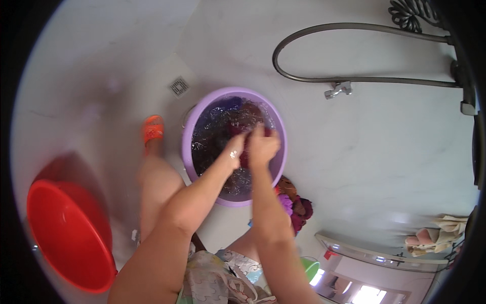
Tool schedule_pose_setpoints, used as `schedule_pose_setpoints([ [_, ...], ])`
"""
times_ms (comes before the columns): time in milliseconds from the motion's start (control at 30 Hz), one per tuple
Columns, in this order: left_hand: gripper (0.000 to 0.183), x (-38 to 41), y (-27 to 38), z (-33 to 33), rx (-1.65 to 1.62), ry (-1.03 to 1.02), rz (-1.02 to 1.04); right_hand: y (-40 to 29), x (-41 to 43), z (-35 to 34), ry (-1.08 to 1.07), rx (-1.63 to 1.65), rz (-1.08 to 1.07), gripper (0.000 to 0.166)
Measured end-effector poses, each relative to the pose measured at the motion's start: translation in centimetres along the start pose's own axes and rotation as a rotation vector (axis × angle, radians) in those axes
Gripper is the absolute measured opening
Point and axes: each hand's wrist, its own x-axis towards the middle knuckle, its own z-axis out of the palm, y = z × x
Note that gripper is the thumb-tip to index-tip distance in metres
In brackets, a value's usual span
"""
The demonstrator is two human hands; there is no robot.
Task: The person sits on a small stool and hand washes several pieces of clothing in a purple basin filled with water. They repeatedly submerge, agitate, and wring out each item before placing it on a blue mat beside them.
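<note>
A round purple plastic tub (187, 152) stands before me, with water and dark cloth (209, 148) in it. Over its middle, my left hand (236, 150) is at a maroon cloth (245, 157); the fingers are partly hidden and blurred. Beside it on the right, my right hand (264, 146) is closed on the same maroon cloth, part of which shows past the knuckles. Blue cloth (231, 102) lies in the water near the far rim.
A pile of wet-looking coloured cloth (300, 209) lies against the tub's near right side. A large red basin (68, 235) is at the left, a floor drain (179, 87) beyond the tub. A shower hose (341, 26) and metal valve (338, 90) are at the right; a green bucket (310, 268) stands behind.
</note>
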Motion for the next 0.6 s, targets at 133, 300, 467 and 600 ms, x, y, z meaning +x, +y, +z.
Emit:
schedule_pose_setpoints([
  [133, 0.035, -2.8, -1.3, 3.9, 0.419, 0.199, 0.232, 10.1, 1.7, 2.3, 0.0, 0.266, 0.257, 0.044],
  [300, 0.053, -3.0, 1.1, 1.6, 0.373, 0.331, 0.113, 15.1, -1.8, 6.2, -0.091, 0.11, 0.572, 0.071],
  [467, 0.064, -3.9, 2.3, 1.6, 0.381, 0.529, 0.021, 15.1, -1.8, 3.7, -0.689, -0.287, 0.546, 0.085],
  [600, 0.07, -2.0, 0.8, 0.4, 0.377, 0.424, -0.097, 17.2, 2.9, -0.2, -0.702, -0.062, 0.269, 0.049],
])
